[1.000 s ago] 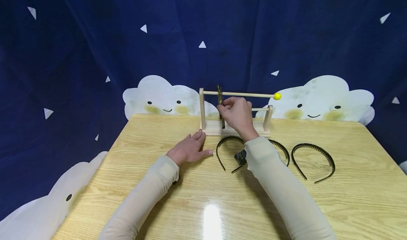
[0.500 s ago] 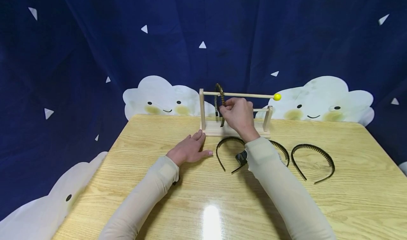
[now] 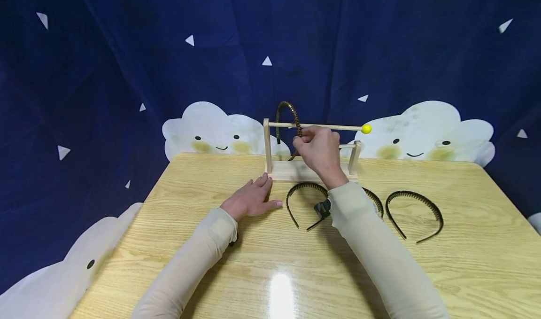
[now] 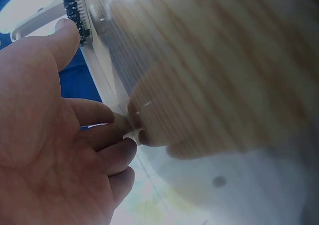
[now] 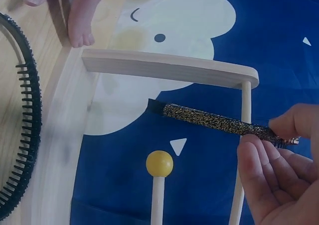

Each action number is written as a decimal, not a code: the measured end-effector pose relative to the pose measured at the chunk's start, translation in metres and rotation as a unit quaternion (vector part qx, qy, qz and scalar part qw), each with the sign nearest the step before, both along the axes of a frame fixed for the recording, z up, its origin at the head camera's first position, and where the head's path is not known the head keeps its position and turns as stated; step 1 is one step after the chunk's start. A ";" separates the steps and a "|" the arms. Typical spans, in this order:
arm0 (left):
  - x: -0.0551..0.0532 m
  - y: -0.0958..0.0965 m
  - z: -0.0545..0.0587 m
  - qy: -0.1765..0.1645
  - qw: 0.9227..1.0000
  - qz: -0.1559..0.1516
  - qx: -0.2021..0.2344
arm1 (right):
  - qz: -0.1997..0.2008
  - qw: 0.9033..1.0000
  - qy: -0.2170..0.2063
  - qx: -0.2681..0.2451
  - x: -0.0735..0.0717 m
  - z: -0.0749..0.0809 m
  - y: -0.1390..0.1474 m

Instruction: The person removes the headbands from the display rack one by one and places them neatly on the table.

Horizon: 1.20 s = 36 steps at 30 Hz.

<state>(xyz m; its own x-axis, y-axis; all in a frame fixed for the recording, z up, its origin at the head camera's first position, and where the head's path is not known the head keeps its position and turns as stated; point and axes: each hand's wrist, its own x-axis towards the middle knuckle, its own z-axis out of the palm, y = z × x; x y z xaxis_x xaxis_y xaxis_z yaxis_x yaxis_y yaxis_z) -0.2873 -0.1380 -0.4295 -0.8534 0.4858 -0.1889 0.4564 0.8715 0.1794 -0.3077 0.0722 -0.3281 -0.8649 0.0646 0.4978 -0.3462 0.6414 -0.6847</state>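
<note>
My right hand (image 3: 320,151) pinches a black-and-gold glittery headband (image 3: 298,121) between thumb and fingers, by one arm of its curve. In the head view its arch rises above the upper rod (image 3: 325,127) of a wooden stand (image 3: 268,145), and both ends reach below that rod. The right wrist view shows the headband (image 5: 204,120) crossing the rod. My left hand (image 3: 252,198) lies palm down, fingers spread, with fingertips at the left front corner of the stand's base (image 3: 287,172).
Before the stand lie three black toothed headbands: one on the left (image 3: 305,184), one (image 3: 375,200) partly under my right forearm, and one on the right (image 3: 416,195). A yellow ball (image 3: 366,128) caps the upper rod. A blue curtain (image 3: 270,37) hangs behind the wooden table (image 3: 203,178).
The held headband has turned from nearly edge-on to show its arch, and has risen a little with its far end swinging left. My left hand stays in place.
</note>
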 end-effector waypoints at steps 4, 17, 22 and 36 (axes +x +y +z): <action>0.000 0.000 0.000 0.001 1.000 -0.001 -0.003 | -0.003 1.000 0.009 -0.011 0.001 0.002 0.001; 0.000 0.001 0.000 0.000 1.000 0.004 -0.009 | 0.000 0.998 0.030 -0.056 0.002 0.010 0.010; 0.000 0.001 0.000 0.002 1.000 0.003 -0.003 | -0.008 0.997 0.040 -0.072 0.004 0.015 0.014; 0.002 0.000 0.001 -0.005 1.000 0.004 -0.006 | 0.001 0.988 0.041 -0.150 0.005 0.018 0.024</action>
